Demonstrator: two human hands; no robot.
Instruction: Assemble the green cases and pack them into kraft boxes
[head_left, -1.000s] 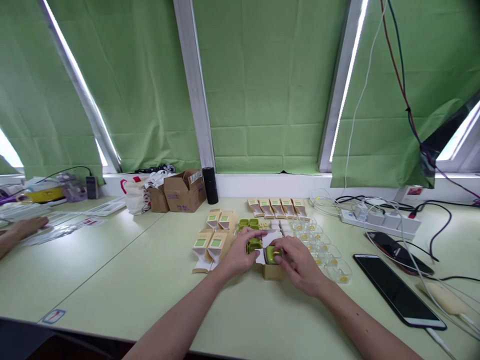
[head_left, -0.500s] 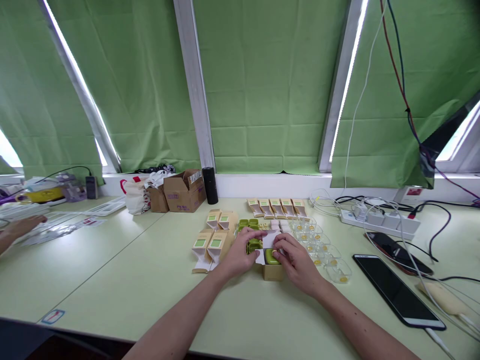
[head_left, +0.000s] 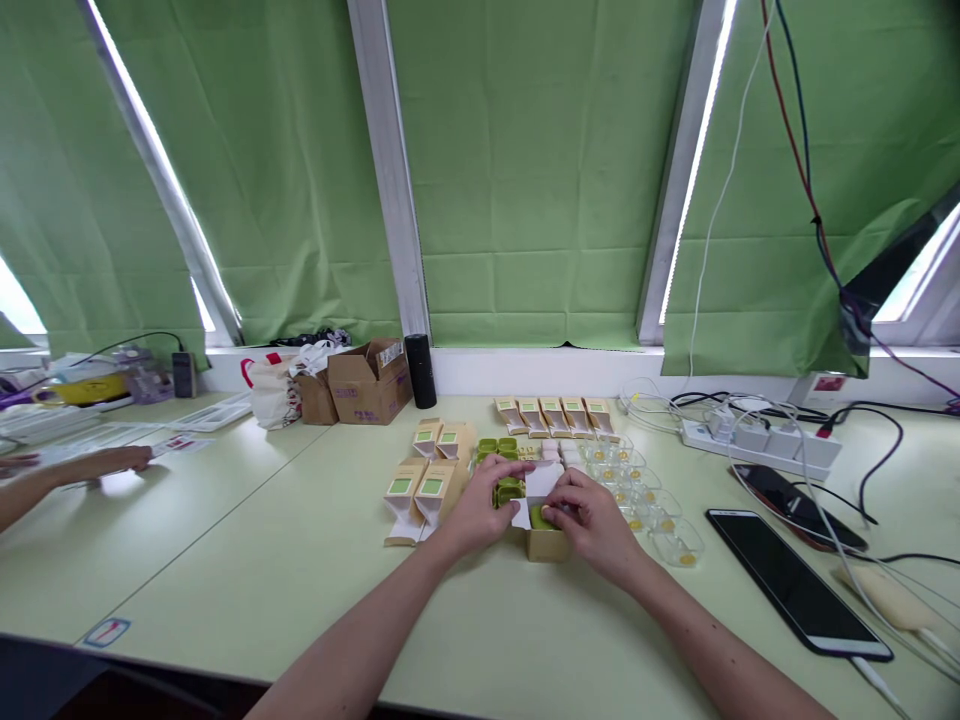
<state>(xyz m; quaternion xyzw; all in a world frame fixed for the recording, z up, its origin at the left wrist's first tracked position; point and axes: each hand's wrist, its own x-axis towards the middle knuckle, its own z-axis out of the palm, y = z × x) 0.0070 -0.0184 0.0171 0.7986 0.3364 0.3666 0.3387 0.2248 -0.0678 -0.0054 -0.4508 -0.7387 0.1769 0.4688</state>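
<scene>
A small open cardboard box (head_left: 547, 546) with white inner flaps stands on the table in front of me. Inside it sits a rounded green case (head_left: 538, 518), partly hidden by fingers. My left hand (head_left: 486, 503) grips the box's left side flap between thumb and fingers. The bent fingers of my right hand (head_left: 589, 515) are closed at the green case, over the box opening. Just behind the left hand are more green cases (head_left: 508, 490). Several kraft boxes (head_left: 433, 490) with green labels lie left of it, their ends open.
Clear plastic shells (head_left: 677, 541) stand in rows to the right, beside a phone (head_left: 795, 580) and a power strip (head_left: 757, 445) with tangled cables. More kraft boxes (head_left: 551, 415) line the back. A co-worker's hand (head_left: 124, 460) rests over papers at far left.
My right fingers have moved slightly left and down over the green case, which sits lower in the box. The co-worker's hand has reached farther right.
</scene>
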